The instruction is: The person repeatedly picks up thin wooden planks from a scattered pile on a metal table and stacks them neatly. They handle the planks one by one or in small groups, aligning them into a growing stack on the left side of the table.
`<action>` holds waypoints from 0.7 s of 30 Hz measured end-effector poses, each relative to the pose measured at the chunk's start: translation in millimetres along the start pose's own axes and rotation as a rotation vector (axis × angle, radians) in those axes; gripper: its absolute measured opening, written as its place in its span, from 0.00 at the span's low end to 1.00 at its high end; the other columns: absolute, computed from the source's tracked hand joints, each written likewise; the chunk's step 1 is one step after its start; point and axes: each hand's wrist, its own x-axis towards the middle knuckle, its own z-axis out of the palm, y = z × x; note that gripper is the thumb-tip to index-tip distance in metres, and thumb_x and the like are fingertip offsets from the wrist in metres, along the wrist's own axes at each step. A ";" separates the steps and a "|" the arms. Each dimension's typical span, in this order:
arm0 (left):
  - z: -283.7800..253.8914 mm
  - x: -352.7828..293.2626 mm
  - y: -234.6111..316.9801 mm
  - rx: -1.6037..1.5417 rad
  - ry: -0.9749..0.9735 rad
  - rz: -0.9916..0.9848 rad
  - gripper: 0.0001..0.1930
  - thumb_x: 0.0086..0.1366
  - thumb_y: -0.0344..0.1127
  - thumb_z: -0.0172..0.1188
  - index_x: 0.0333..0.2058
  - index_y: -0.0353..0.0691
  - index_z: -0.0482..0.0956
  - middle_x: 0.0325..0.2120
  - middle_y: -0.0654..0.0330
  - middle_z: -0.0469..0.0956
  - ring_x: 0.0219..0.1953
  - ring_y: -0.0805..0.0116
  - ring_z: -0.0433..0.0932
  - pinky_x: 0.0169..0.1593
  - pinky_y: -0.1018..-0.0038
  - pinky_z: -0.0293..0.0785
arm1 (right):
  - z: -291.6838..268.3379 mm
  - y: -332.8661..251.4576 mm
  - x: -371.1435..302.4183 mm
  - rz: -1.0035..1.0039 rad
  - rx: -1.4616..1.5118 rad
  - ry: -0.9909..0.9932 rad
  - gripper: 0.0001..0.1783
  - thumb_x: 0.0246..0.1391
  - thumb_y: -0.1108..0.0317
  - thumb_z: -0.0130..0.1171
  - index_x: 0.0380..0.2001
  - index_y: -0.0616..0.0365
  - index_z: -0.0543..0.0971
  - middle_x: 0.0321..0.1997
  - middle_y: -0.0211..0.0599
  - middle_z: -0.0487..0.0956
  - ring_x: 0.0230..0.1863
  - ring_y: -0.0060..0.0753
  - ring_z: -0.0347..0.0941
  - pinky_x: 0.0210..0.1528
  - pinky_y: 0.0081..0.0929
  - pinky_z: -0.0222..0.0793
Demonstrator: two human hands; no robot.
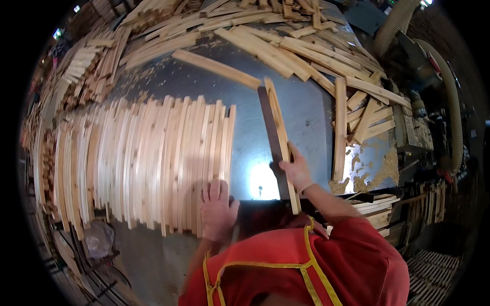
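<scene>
My right hand (297,171) is closed round a long, narrow wooden strip (278,122), which points away from me over the metal table. Along the strip's left side runs a dark band; I cannot tell whether it is shadow or part of the wood. My left hand (218,210) lies with its fingers stretched over the near ends of the rightmost strips in a wide row of wooden strips (153,158). These strips stand packed side by side, their near ends uneven.
Loose boards (265,53) are heaped across the far side of the metal table (311,117). One board (339,127) lies lengthwise at the right, near shorter offcuts (365,122) and sawdust (380,173). A ribbed hose (454,112) hangs beyond, and more wood (377,206) sits below the table's right edge.
</scene>
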 end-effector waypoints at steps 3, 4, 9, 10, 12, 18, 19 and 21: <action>3.8 1.3 16.4 -0.094 -0.006 0.030 0.40 0.55 0.42 0.74 0.66 0.40 0.72 0.68 0.50 0.67 0.69 0.43 0.66 0.68 0.47 0.64 | -72.0 -122.6 134.4 -0.507 -0.196 0.045 0.29 0.57 0.66 0.64 0.62 0.59 0.74 0.53 0.47 0.82 0.53 0.42 0.78 0.55 0.38 0.75; 3.8 3.9 25.8 -0.142 -0.033 0.056 0.40 0.55 0.41 0.75 0.66 0.40 0.72 0.68 0.50 0.67 0.69 0.43 0.66 0.68 0.47 0.64 | -119.1 -146.9 194.2 -0.885 -0.544 0.272 0.19 0.59 0.68 0.61 0.54 0.57 0.77 0.48 0.45 0.81 0.49 0.43 0.78 0.51 0.39 0.74; 26.3 18.8 50.1 -0.246 -0.076 0.123 0.40 0.53 0.39 0.77 0.65 0.43 0.73 0.66 0.51 0.69 0.70 0.44 0.66 0.68 0.49 0.66 | -260.8 -154.8 331.9 -0.524 0.405 0.347 0.19 0.69 0.56 0.61 0.55 0.56 0.82 0.51 0.33 0.86 0.49 0.32 0.79 0.49 0.31 0.71; 31.1 19.8 51.5 -0.251 -0.043 0.116 0.38 0.53 0.40 0.76 0.64 0.43 0.73 0.65 0.52 0.70 0.69 0.45 0.67 0.67 0.49 0.67 | -258.3 -122.4 317.9 -0.526 0.022 0.386 0.22 0.68 0.52 0.61 0.54 0.58 0.81 0.49 0.39 0.84 0.47 0.40 0.79 0.51 0.36 0.73; 40.0 20.0 48.2 -0.261 -0.033 0.099 0.38 0.54 0.40 0.77 0.64 0.43 0.74 0.65 0.52 0.70 0.68 0.46 0.68 0.67 0.50 0.67 | -228.6 -70.0 255.4 -0.359 -0.466 0.297 0.34 0.66 0.42 0.60 0.58 0.64 0.78 0.49 0.50 0.84 0.50 0.49 0.78 0.56 0.43 0.73; 29.0 29.3 37.0 -0.173 -0.212 0.073 0.37 0.58 0.41 0.74 0.67 0.44 0.73 0.68 0.52 0.69 0.68 0.48 0.69 0.69 0.53 0.66 | -135.7 41.3 99.8 -0.069 -0.711 -0.025 0.39 0.51 0.49 0.73 0.59 0.63 0.74 0.57 0.60 0.81 0.56 0.63 0.78 0.61 0.47 0.73; 23.4 31.4 37.5 -0.203 -0.223 0.094 0.37 0.59 0.41 0.73 0.67 0.43 0.73 0.69 0.51 0.69 0.68 0.47 0.70 0.69 0.53 0.66 | -127.6 56.3 94.0 0.004 -0.424 -0.023 0.40 0.52 0.49 0.73 0.61 0.63 0.73 0.56 0.58 0.81 0.56 0.60 0.79 0.61 0.47 0.74; 12.1 34.4 39.6 -0.264 -0.248 0.120 0.36 0.62 0.41 0.71 0.67 0.40 0.72 0.69 0.50 0.69 0.68 0.46 0.70 0.70 0.55 0.66 | -112.1 62.8 82.0 0.124 0.139 -0.047 0.39 0.57 0.49 0.70 0.63 0.65 0.74 0.53 0.52 0.83 0.52 0.50 0.82 0.57 0.45 0.78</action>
